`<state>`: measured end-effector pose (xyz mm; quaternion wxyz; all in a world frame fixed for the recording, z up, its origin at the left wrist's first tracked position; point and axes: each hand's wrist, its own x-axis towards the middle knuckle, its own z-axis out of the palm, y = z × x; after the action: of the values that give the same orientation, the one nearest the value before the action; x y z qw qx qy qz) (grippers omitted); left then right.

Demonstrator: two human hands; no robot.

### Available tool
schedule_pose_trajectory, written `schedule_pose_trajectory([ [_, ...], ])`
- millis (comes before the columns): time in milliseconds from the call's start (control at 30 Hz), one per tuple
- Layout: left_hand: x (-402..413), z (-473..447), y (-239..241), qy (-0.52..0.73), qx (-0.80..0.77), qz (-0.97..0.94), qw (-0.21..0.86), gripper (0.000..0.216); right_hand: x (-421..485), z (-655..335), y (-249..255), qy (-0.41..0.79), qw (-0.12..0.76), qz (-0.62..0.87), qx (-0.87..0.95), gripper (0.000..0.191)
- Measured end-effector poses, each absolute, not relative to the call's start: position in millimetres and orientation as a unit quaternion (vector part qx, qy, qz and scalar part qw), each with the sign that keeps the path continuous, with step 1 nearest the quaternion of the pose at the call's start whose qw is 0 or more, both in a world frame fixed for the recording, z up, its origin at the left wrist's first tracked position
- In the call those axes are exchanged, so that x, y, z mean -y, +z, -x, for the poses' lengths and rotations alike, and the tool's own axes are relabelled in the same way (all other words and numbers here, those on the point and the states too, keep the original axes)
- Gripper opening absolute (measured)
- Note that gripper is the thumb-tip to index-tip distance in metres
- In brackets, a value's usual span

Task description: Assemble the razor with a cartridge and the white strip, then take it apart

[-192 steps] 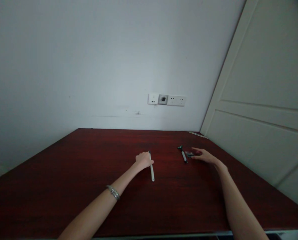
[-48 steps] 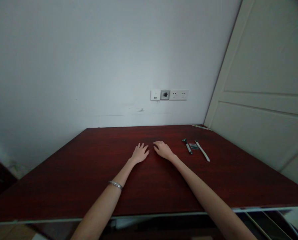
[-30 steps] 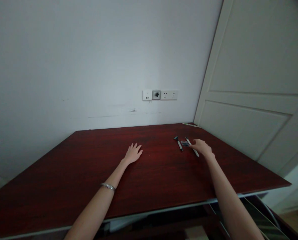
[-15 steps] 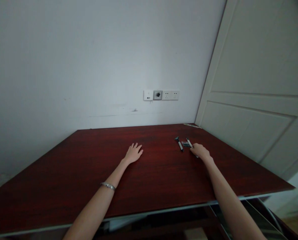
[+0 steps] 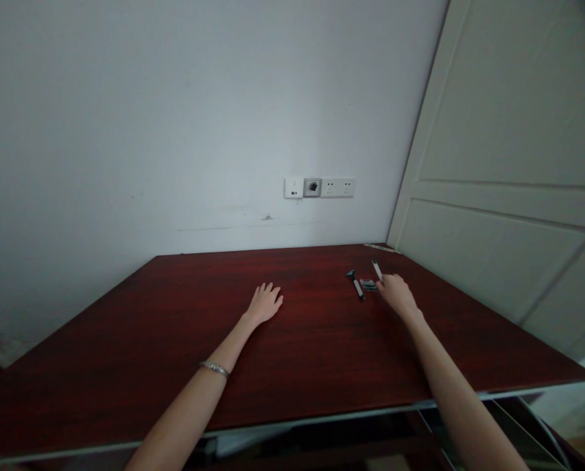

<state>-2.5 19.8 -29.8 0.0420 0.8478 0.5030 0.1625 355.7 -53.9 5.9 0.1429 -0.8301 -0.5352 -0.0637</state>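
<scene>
My left hand [image 5: 265,303] lies flat on the dark red tabletop [image 5: 292,353], fingers spread, holding nothing. A silver bracelet [image 5: 215,368] circles that forearm. Farther right, my right hand [image 5: 395,292] is closed round a slim white pen-like stick [image 5: 377,269]. The stick's far end, with a dark tip, points toward the wall; its near end is hidden by the hand. Just left of these fingers lies a small clear pack [image 5: 368,285] with dark contents too small to name. Beside it rests a razor [image 5: 356,286] with a black-and-grey handle, its head toward the wall.
A white wall with a row of sockets [image 5: 329,188] stands behind the table. On the right is a white panelled door [image 5: 498,196]. A thin pale strip [image 5: 381,248] lies at the table's far right corner. Open shelf space shows below the front edge.
My right hand has shifted slightly away from me, with the white stick moving toward the wall. My left hand stays in place on the table. The view has turned a little left.
</scene>
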Motion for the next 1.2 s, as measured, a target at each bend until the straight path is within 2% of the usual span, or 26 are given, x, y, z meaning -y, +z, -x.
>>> schedule_pose_trajectory([
  [100,-20.1,-3.7,-20.1,0.224,-0.482,-0.845,0.057,0.037,55.4,-323.4,20.7,-0.084,0.159,0.803,0.569,0.033],
  [200,-22.5,-15.9,-4.2,0.3,-0.467,-0.821,0.132,0.031,54.6,-275.5,30.6,-0.117,0.164,0.759,0.619,0.03],
  [400,-27.3,-36.3,27.0,0.361,-0.489,-0.74,0.287,0.04,51.3,-180.6,37.9,-0.143,0.145,0.666,0.718,0.03],
  [533,-27.7,-32.5,34.6,0.385,-0.503,-0.703,0.323,0.038,47.7,-147.5,42.7,-0.142,0.143,0.635,0.746,0.03],
  [667,-27.8,-21.2,35.6,0.409,-0.523,-0.679,0.314,0.037,41.4,-130.5,42.5,-0.14,0.139,0.619,0.76,0.03],
  [833,-32.6,-8.1,35.1,0.41,-0.555,-0.687,0.226,0.038,35.4,-115.5,35.6,-0.148,0.155,0.606,0.766,0.029],
  [1033,-38.4,2.7,30.7,0.363,-0.591,-0.69,0.209,0.032,40.2,-107.2,32.0,-0.145,0.164,0.602,0.768,0.029],
  [1200,-38.5,12.8,26.9,0.305,-0.614,-0.705,0.181,0.032,45.4,-111.8,39.4,-0.134,0.177,0.611,0.76,0.037],
])
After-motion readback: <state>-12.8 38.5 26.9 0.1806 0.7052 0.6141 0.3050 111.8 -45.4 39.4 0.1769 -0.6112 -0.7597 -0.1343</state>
